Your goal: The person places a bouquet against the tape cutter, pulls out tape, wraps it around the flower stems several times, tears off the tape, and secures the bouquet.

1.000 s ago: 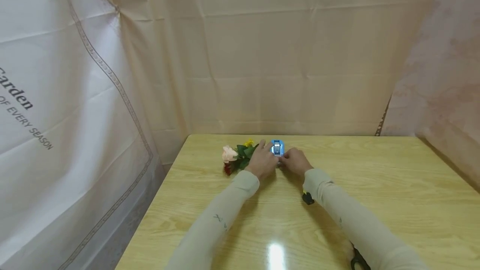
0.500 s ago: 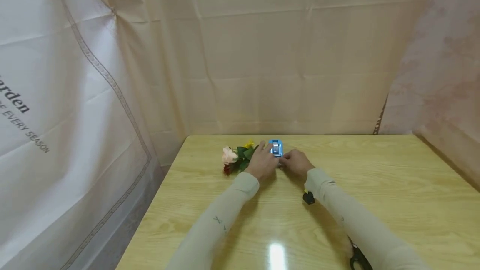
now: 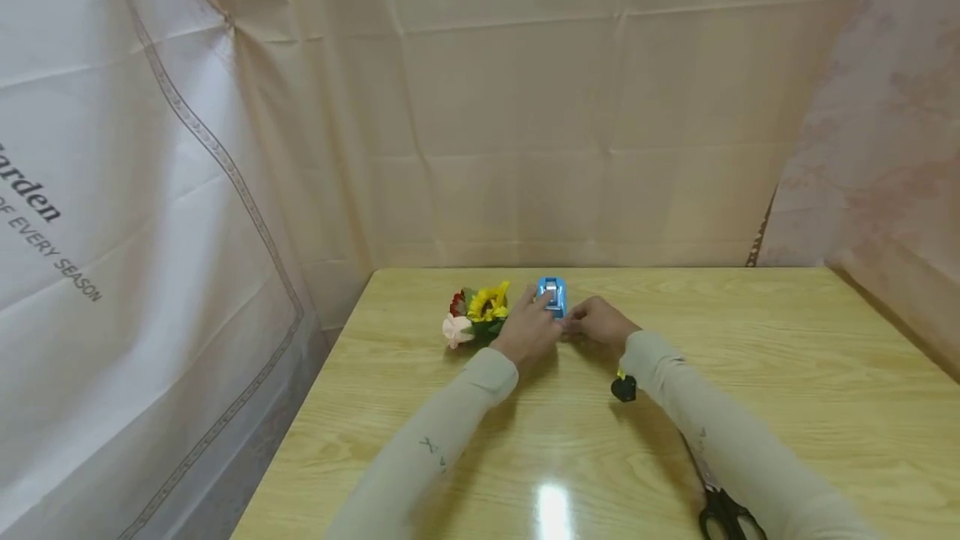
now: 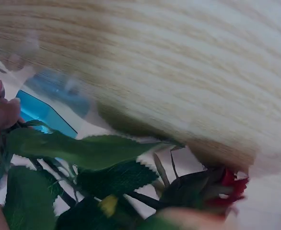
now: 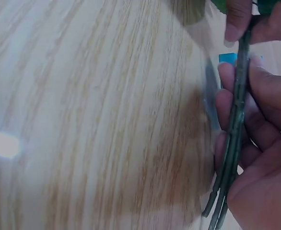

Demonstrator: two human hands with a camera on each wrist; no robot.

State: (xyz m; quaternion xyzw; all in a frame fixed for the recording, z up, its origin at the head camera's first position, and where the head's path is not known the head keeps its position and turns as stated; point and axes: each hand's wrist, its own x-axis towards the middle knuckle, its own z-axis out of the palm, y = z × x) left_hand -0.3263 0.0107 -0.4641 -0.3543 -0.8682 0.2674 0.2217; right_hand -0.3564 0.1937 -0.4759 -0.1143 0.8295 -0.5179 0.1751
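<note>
A small bouquet of artificial flowers lies across both hands: a yellow sunflower (image 3: 487, 304), a pale pink rose (image 3: 456, 330) and a red flower (image 3: 457, 304) with green leaves. My left hand (image 3: 528, 332) pinches the bundled stems just below the leaves, as the right wrist view shows. Lower down, my right hand (image 3: 602, 323) has its fingers curled round the green stems (image 5: 236, 120), whose cut ends stick out past the palm. Right behind the hands stands a blue object (image 3: 552, 297) that looks like a tape dispenser; fingers of the left hand overlap it in the head view.
Black-handled scissors (image 3: 723, 513) lie near the table's front, partly under the right sleeve. A small black object with a yellow part (image 3: 623, 388) shows at the right cuff. Light cloth (image 3: 510, 107) hangs behind the wooden table (image 3: 765, 340).
The bouquet has turned about its stems: the sunflower now faces up, the pink rose has come to the front and the red flower to the back. The right arm shifted slightly right, uncovering more scissors.
</note>
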